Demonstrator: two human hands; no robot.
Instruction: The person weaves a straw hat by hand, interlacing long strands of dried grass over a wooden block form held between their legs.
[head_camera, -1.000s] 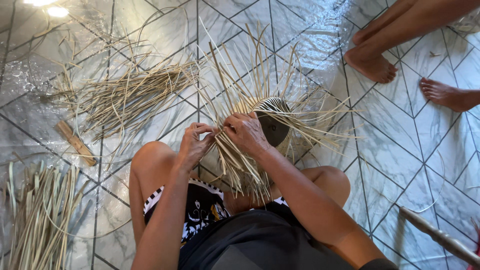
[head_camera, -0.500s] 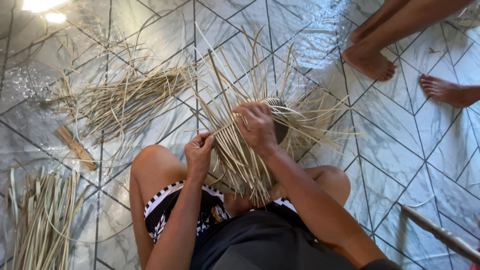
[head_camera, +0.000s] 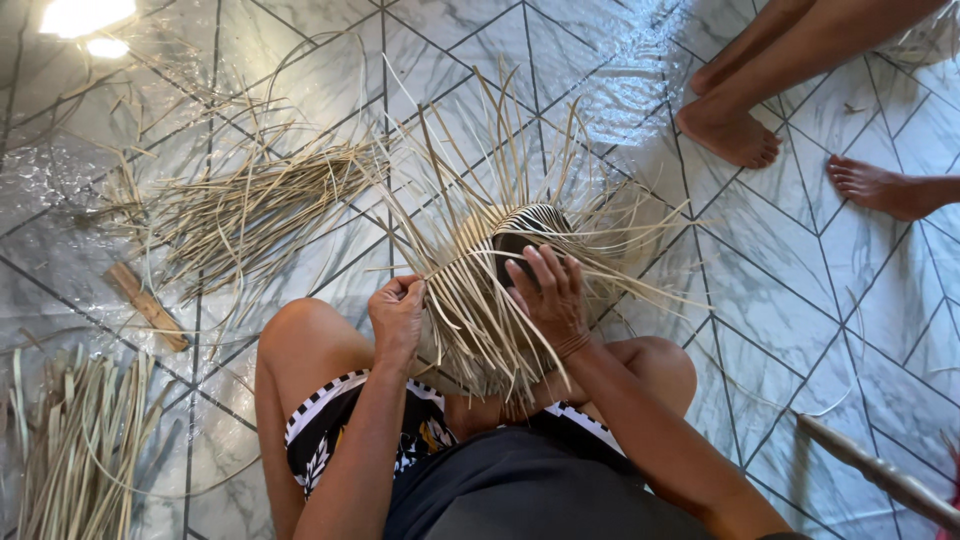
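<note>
1. The half-woven straw basket (head_camera: 500, 270) sits between the person's raised knees, above the tiled floor (head_camera: 780, 300); loose strands fan out from it in every direction and hide most of its outline, so its lower edge cannot be traced.
2. The left hand (head_camera: 398, 315) is curled into a fist around a few strands at the basket's left side — the fingertips are tucked under and out of sight.
3. The right hand (head_camera: 550, 295) lies over the weave with fingers spread, pressing on the strands (whether the thumb pinches any of them cannot be made out).
4. A dark-and-pale striped band shows at the basket's top, partly covered by the right hand's fingers.
5. A loose pile of straw (head_camera: 250, 200) lies on the floor up and to the left, well apart from the hands.
6. A bundle of wider leaf strips (head_camera: 75, 440) is cut off by the lower left edge.
7. Another person's bare feet (head_camera: 735, 135) stand at the upper right — the legs run out of frame.
8. A wooden stick (head_camera: 880, 470) enters from the lower right, its far end cut off.
</note>
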